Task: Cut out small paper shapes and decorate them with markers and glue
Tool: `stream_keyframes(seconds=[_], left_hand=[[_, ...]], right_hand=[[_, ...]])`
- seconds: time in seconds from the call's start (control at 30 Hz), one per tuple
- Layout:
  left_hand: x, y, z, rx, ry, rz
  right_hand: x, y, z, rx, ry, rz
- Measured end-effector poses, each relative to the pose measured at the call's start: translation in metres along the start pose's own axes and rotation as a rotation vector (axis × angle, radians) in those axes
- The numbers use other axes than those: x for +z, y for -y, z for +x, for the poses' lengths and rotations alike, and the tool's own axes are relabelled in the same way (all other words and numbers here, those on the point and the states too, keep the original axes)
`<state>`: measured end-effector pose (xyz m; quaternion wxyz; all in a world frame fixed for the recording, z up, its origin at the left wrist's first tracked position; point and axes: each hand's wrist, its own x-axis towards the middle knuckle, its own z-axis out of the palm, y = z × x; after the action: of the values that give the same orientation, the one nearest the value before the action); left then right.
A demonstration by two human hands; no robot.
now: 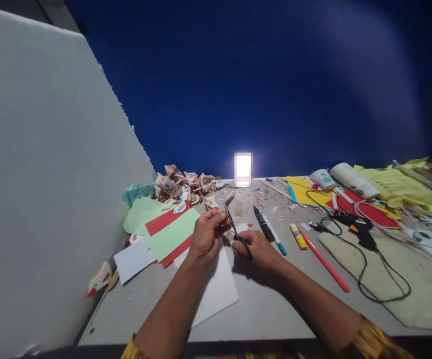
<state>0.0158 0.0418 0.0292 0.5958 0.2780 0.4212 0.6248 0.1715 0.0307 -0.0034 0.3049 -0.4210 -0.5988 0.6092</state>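
My right hand (255, 245) is closed round the dark handles of a pair of scissors (232, 222), whose blades point up and to the left over the table. Just left of the blades is my left hand (209, 230), with its fingers pinched together; whatever they hold is too small to make out. Beneath my hands lies a white sheet (217, 291). A small white cutout with a red tip (243, 228) rests behind my right hand. A black marker (263, 224) and a white pen with a teal end (274, 234) lie to the right.
Many bird-shaped cutouts (186, 187) are heaped at the back left, behind green paper (174, 234) and red paper (159, 222). On the right are a glue stick (298, 237), a red stick (326, 263), a glue gun (361, 229) with looping cable, and paper rolls (354, 180). A bright light stands behind.
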Motion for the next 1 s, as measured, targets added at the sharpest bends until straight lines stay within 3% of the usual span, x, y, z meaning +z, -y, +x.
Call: stream_keyframes(seconds=[0.73, 1.0], left_hand=[[-0.007, -0.014, 0.003, -0.031, 0.041, 0.133], [-0.007, -0.012, 0.000, -0.120, 0.101, 0.106]], right_hand=[[0.004, 0.003, -0.006, 0.093, 0.024, 0.122], [-0.007, -0.003, 0.001, 0.004, -0.064, 0.118]])
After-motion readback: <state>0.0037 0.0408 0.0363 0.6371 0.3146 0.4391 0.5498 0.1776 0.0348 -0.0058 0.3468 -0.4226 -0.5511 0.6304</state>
